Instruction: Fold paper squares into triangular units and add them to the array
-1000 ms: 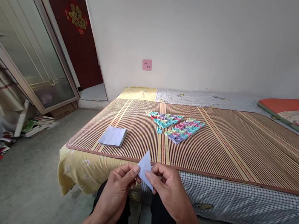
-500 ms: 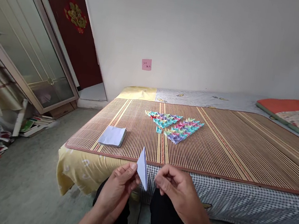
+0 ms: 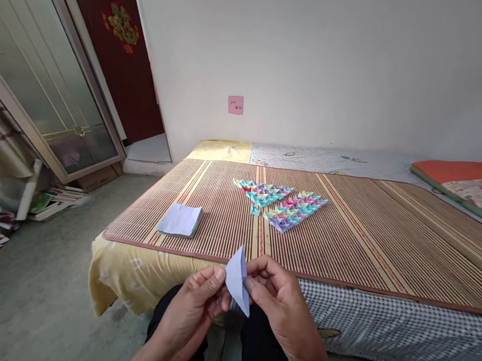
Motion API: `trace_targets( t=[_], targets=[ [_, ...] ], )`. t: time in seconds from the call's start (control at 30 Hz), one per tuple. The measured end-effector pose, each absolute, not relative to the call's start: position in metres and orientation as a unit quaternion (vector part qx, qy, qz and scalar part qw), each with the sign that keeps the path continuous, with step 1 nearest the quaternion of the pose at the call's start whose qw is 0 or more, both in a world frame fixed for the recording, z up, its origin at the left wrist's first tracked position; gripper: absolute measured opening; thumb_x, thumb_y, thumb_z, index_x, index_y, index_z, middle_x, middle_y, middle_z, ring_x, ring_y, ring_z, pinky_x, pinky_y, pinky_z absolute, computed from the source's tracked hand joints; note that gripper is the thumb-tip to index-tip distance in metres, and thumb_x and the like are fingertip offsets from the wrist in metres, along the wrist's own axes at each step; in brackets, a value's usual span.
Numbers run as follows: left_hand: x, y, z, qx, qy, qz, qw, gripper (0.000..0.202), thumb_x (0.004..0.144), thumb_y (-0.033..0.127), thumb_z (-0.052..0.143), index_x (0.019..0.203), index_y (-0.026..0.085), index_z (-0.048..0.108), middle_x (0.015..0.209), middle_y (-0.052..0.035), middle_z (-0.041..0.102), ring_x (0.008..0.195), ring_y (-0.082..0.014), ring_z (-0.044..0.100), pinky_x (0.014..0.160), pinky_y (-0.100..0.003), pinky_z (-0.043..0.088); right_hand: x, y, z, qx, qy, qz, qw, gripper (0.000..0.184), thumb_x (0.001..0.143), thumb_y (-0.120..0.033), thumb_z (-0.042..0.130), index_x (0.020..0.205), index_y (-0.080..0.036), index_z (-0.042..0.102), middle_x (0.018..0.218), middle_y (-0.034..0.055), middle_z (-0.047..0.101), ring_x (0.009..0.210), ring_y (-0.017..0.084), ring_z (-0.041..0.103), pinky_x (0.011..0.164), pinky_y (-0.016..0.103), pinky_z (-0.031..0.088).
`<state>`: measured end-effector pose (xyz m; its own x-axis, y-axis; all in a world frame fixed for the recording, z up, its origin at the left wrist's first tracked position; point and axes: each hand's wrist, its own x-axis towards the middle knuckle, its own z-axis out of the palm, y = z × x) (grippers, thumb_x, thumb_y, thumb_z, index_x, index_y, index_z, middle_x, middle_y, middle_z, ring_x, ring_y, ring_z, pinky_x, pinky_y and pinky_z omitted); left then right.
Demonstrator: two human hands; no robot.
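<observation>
A folded pale lilac paper piece (image 3: 237, 278) stands point-up between my two hands, just in front of the bed's near edge. My left hand (image 3: 194, 311) pinches its left side with thumb and fingers. My right hand (image 3: 282, 307) grips its right side, fingers curled. On the striped bamboo mat (image 3: 374, 240) lies a stack of pale square paper sheets (image 3: 180, 220) at the left. Farther back rest two flat triangular arrays of colourful folded paper pieces (image 3: 281, 202), with one small loose piece beside them.
The bed has a yellow sheet (image 3: 133, 273) and a checked cover (image 3: 404, 337). Folded orange bedding (image 3: 476, 183) lies at the far right. A glass sliding door (image 3: 41, 73) and books and papers on the floor (image 3: 8, 215) stand at the left. A pink note (image 3: 236, 104) sticks to the wall.
Half a second ago my right hand had let go of the paper; it has closed on it again, and the piece has turned and tilted between both hands.
</observation>
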<state>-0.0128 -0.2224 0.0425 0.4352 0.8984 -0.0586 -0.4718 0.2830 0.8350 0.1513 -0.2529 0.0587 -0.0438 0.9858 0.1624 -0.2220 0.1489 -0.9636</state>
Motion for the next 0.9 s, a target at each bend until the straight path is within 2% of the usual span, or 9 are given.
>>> trace_targets(
  t=[0.13, 0.2, 0.3, 0.4, 0.53, 0.67, 0.8, 0.9],
  targets=[
    [-0.010, -0.223, 0.042, 0.444, 0.312, 0.470, 0.696, 0.040, 0.092, 0.043, 0.077, 0.066, 0.014, 0.065, 0.056, 0.0001, 0.059, 0.052, -0.0081, 0.038, 0.055, -0.020, 0.033, 0.145, -0.252, 0.059, -0.400, -0.513, 0.494, 0.577, 0.016, 0.088, -0.032, 0.079, 0.088, -0.021, 0.068, 0.076, -0.0020, 0.063, 0.070, 0.014, 0.058, 0.065, 0.024, 0.049],
    [-0.009, -0.222, 0.044, 0.458, 0.320, 0.474, 0.681, 0.039, 0.090, 0.045, 0.078, 0.069, 0.014, 0.066, 0.056, 0.0005, 0.060, 0.051, -0.0077, 0.039, 0.054, -0.020, 0.033, 0.140, -0.251, 0.057, -0.402, -0.524, 0.474, 0.583, 0.017, 0.090, -0.033, 0.076, 0.083, -0.020, 0.067, 0.071, -0.0024, 0.060, 0.067, 0.014, 0.057, 0.063, 0.024, 0.048],
    [-0.006, -0.221, 0.046, 0.458, 0.335, 0.492, 0.661, 0.033, 0.088, 0.046, 0.080, 0.085, 0.015, 0.069, 0.057, 0.0021, 0.061, 0.051, -0.0079, 0.043, 0.051, -0.019, 0.032, 0.133, -0.249, 0.052, -0.420, -0.523, 0.420, 0.611, 0.018, 0.091, -0.033, 0.073, 0.081, -0.019, 0.068, 0.070, -0.0025, 0.056, 0.065, 0.013, 0.054, 0.060, 0.023, 0.046],
    [-0.004, -0.225, 0.048, 0.465, 0.358, 0.528, 0.613, 0.032, 0.089, 0.045, 0.079, 0.096, 0.019, 0.062, 0.060, 0.0029, 0.065, 0.052, -0.0097, 0.049, 0.051, -0.019, 0.035, 0.128, -0.247, 0.049, -0.422, -0.508, 0.399, 0.636, 0.016, 0.091, -0.029, 0.070, 0.079, -0.020, 0.066, 0.069, -0.0024, 0.058, 0.064, 0.013, 0.054, 0.059, 0.022, 0.046],
    [-0.002, -0.237, 0.048, 0.484, 0.361, 0.576, 0.550, 0.036, 0.087, 0.042, 0.082, 0.093, 0.023, 0.051, 0.076, 0.0018, 0.069, 0.063, -0.0126, 0.060, 0.059, -0.021, 0.047, 0.124, -0.246, 0.046, -0.432, -0.480, 0.385, 0.660, 0.015, 0.089, -0.026, 0.070, 0.077, -0.021, 0.064, 0.065, -0.0034, 0.058, 0.059, 0.013, 0.054, 0.056, 0.021, 0.046],
    [-0.001, -0.245, 0.048, 0.519, 0.376, 0.554, 0.531, 0.036, 0.085, 0.038, 0.084, 0.097, 0.023, 0.053, 0.088, -0.0006, 0.067, 0.075, -0.0147, 0.061, 0.069, -0.025, 0.051, 0.121, -0.245, 0.042, -0.467, -0.479, 0.344, 0.659, 0.011, 0.090, -0.028, 0.068, 0.082, -0.021, 0.068, 0.070, -0.0003, 0.065, 0.065, 0.016, 0.062, 0.060, 0.024, 0.050],
    [-0.002, -0.244, 0.050, 0.551, 0.374, 0.539, 0.516, 0.021, 0.095, 0.035, 0.072, 0.102, 0.023, 0.056, 0.090, -0.0020, 0.066, 0.083, -0.0179, 0.063, 0.078, -0.029, 0.053, 0.119, -0.248, 0.042, -0.467, -0.502, 0.324, 0.652, 0.007, 0.090, -0.023, 0.066, 0.092, -0.021, 0.072, 0.086, 0.0041, 0.074, 0.077, 0.020, 0.070, 0.073, 0.029, 0.057],
    [-0.005, -0.244, 0.048, 0.575, 0.372, 0.535, 0.495, 0.012, 0.098, 0.031, 0.067, 0.104, 0.023, 0.061, 0.095, -0.0041, 0.068, 0.086, -0.0193, 0.065, 0.080, -0.030, 0.052, 0.120, -0.251, 0.046, -0.448, -0.502, 0.348, 0.652, 0.010, 0.092, -0.023, 0.066, 0.097, -0.023, 0.074, 0.092, 0.0049, 0.076, 0.081, 0.021, 0.073, 0.072, 0.028, 0.059]
  ],
)
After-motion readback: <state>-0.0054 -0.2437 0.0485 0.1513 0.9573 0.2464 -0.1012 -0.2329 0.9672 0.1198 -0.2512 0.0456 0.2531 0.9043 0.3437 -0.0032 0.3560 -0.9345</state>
